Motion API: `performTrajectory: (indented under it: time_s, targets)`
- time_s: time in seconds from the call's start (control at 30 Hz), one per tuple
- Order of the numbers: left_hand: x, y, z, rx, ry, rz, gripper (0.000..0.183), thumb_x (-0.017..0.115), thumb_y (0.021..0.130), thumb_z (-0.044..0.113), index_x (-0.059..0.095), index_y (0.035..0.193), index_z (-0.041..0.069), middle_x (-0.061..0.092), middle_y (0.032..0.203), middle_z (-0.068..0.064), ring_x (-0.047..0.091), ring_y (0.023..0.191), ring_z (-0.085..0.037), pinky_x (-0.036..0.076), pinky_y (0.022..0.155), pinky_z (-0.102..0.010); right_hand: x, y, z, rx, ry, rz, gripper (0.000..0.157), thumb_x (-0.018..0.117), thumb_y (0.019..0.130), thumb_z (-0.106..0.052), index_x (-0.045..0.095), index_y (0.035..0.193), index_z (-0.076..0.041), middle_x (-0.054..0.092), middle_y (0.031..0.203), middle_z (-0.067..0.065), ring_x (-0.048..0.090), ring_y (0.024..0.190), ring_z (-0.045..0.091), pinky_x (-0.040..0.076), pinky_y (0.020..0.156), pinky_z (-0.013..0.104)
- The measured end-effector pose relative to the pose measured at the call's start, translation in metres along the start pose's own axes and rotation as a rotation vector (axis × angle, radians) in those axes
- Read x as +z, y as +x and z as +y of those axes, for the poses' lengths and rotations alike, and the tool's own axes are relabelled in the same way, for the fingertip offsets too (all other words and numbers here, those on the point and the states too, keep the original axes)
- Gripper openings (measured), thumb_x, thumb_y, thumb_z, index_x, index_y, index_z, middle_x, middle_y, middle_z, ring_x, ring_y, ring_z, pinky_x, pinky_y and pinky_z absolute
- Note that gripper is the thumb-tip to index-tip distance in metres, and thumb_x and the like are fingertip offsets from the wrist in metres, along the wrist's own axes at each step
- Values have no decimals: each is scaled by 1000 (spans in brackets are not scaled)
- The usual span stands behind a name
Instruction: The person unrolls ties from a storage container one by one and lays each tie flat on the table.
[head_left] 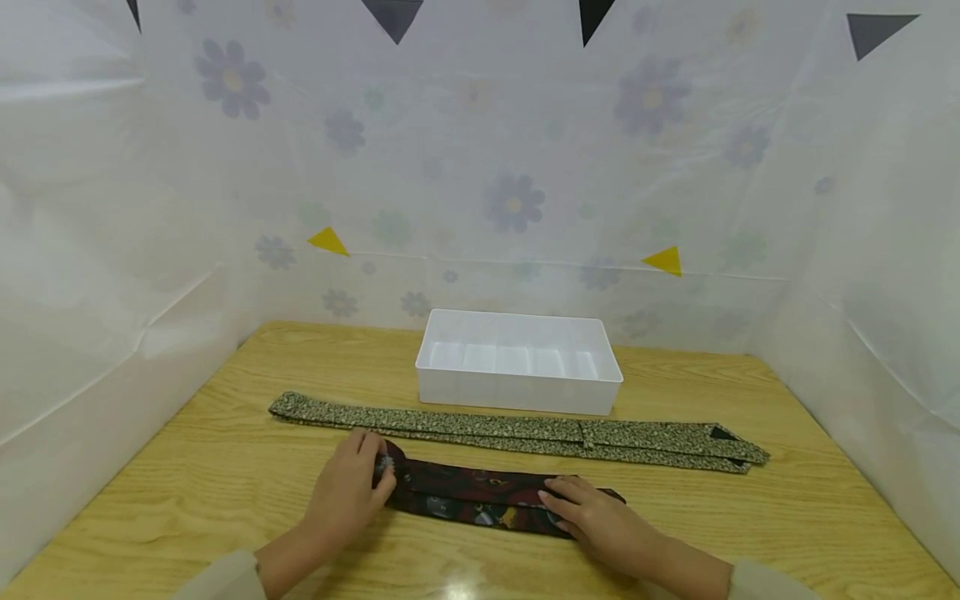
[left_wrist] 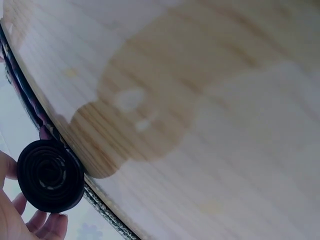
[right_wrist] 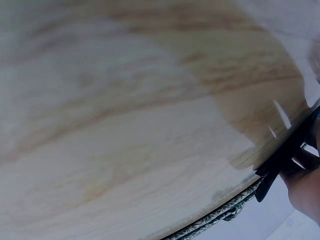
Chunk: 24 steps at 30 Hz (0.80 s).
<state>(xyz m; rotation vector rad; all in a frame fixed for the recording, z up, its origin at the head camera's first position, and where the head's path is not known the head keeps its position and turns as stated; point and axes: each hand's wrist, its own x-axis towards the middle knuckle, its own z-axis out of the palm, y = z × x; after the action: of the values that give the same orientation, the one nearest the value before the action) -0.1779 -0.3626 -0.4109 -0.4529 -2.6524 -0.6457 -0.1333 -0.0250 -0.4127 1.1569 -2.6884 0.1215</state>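
Floral-patterned white sheeting (head_left: pixel 517 125) is hung around a wood-grain table (head_left: pixel 187 500). From the person's place, with straight ahead as twelve o'clock, a white rectangular plastic bin (head_left: pixel 517 393) is set at twelve, towards the far edge. Nearer, a speckled green-and-black necktie (head_left: pixel 480 425) is laid, folded, from about ten o'clock to two. Closest to the person, a dark necktie with maroon areas and multicoloured figures (head_left: pixel 472 483) is laid doubled; its end towards eleven o'clock is wound into a coil (left_wrist: pixel 50 175), a neat spiral from the side. That coil is held in the curled fingers and thumb of the left hand (head_left: pixel 348 479). Towards one o'clock, the fabric is touched by the extended fingers of the right hand (head_left: pixel 603 525).
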Motion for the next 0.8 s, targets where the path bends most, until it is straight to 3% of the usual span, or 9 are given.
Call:
performTrajectory:
  time_s: [0.23, 0.47, 0.63, 0.8]
  targets:
    - [1, -2, -4, 99, 49, 105, 9, 66, 80, 7, 60, 87, 8, 54, 89, -6, 51, 73, -14, 45, 60, -30, 1, 0, -1, 2, 2, 4, 34, 59, 89, -14, 60, 122, -6, 58, 124, 14, 57, 110, 34, 54, 79, 39]
    - [-2, -3, -6, 149, 89, 138, 15, 68, 77, 0, 66, 88, 10, 56, 94, -10, 56, 78, -21, 48, 62, -32, 0, 0, -1, 21, 7, -13, 35, 58, 90, -15, 59, 124, -7, 58, 125, 14, 56, 112, 34, 54, 80, 39]
    - [-3, -3, -8, 146, 82, 148, 14, 68, 78, 2, 67, 89, 9, 57, 93, -10, 57, 78, -23, 49, 63, -34, 0, 0, -1, 31, 7, -28, 35, 58, 90, -15, 59, 124, -7, 57, 126, 14, 56, 112, 35, 54, 80, 40]
    - [-4, -1, -11, 92, 77, 93, 17, 72, 78, 16, 65, 92, 9, 55, 90, -8, 54, 76, -21, 46, 60, -34, -2, 1, -1, 47, 13, -45, 35, 57, 91, -15, 59, 125, -8, 57, 127, 14, 55, 113, 36, 53, 81, 41]
